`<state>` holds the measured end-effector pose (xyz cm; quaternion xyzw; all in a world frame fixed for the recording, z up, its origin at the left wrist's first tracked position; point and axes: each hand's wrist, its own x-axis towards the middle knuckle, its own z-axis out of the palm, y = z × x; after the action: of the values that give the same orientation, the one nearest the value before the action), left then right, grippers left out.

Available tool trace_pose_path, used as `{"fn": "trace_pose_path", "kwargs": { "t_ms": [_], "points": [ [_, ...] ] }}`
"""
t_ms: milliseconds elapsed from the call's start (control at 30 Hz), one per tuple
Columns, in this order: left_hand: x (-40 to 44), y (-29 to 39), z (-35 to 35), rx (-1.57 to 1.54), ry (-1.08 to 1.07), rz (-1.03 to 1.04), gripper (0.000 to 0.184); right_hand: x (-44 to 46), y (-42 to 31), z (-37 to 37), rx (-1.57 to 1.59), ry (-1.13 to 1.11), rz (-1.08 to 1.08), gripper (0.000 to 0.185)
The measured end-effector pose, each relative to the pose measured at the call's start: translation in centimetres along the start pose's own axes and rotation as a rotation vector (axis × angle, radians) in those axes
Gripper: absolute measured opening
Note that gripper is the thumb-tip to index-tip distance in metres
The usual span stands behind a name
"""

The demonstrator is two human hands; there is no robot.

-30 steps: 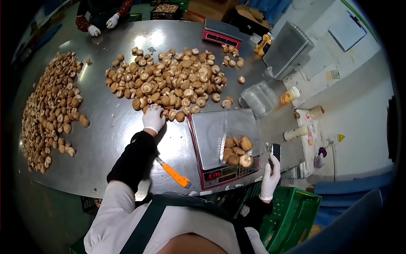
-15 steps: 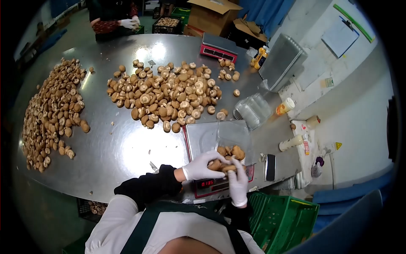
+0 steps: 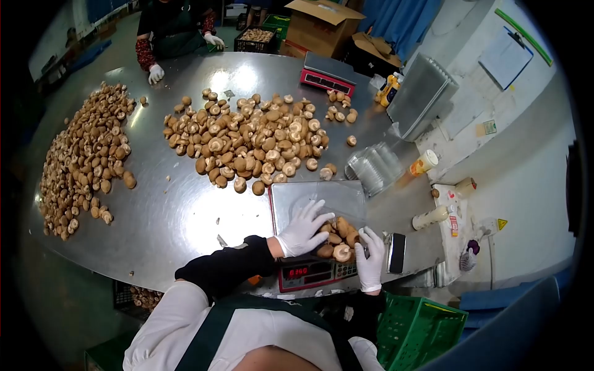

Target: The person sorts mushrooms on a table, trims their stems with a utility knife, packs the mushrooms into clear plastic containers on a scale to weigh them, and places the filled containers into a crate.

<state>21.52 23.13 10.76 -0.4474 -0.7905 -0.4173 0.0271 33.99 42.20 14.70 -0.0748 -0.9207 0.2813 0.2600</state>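
On the red-framed weighing scale (image 3: 288,196), brown mushrooms (image 3: 335,237) lie gathered in what looks like a clear plastic tray, its edges hard to make out. My left hand (image 3: 303,230), white-gloved, reaches over their left side with its fingers stretched out and apart, the tips close to the caps. At the right side of the same mushrooms, my right hand (image 3: 370,263), also gloved, has its fingers extended upward and the thumb near a cap. Neither hand grips a mushroom that I can see. Red digits glow on the scale's display (image 3: 298,272), blurred.
A loose mushroom pile (image 3: 247,142) lies beyond the scale, and a larger heap (image 3: 86,164) is at the left. Stacked clear trays (image 3: 374,167), a phone (image 3: 396,252) and a second scale (image 3: 328,73) are on the table. A co-worker (image 3: 176,31) stands opposite; a green crate (image 3: 427,334) is below right.
My hands have moved apart and let go of the mushrooms they held, which now lie with the others on the scale. The display reading has changed. The co-worker's hands have separated.
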Motion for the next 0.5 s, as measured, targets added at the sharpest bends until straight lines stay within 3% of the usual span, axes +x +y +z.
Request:
{"fn": "trace_pose_path", "kwargs": {
  "t_ms": [33,100,133,267,367,500],
  "points": [
    [-0.1,-0.3,-0.2,-0.001,0.016,-0.031,0.042,0.5,-0.8,-0.4,0.006,-0.002,0.003,0.027],
    [-0.4,-1.1,-0.8,-0.214,0.073,-0.086,0.039,1.6,-2.3,-0.9,-0.113,-0.246,-0.2,0.023],
    [-0.6,-1.2,-1.1,-0.211,0.069,-0.091,0.039,2.3,-3.6,-0.4,-0.161,-0.185,-0.333,0.02],
    [-1.4,-1.4,-2.3,-0.307,0.135,-0.162,0.036,4.5,-4.6,1.1,-0.401,-0.354,-0.504,0.011],
    [-2.1,-1.9,-2.9,-0.299,0.168,-0.186,0.036,5.4,-4.1,1.2,-0.4,-0.451,-0.572,0.008],
    [-4.3,-3.9,-4.4,-0.335,0.279,-0.278,0.033,4.7,-5.0,-3.2,0.078,-0.127,-0.212,0.005]
  ]
}}
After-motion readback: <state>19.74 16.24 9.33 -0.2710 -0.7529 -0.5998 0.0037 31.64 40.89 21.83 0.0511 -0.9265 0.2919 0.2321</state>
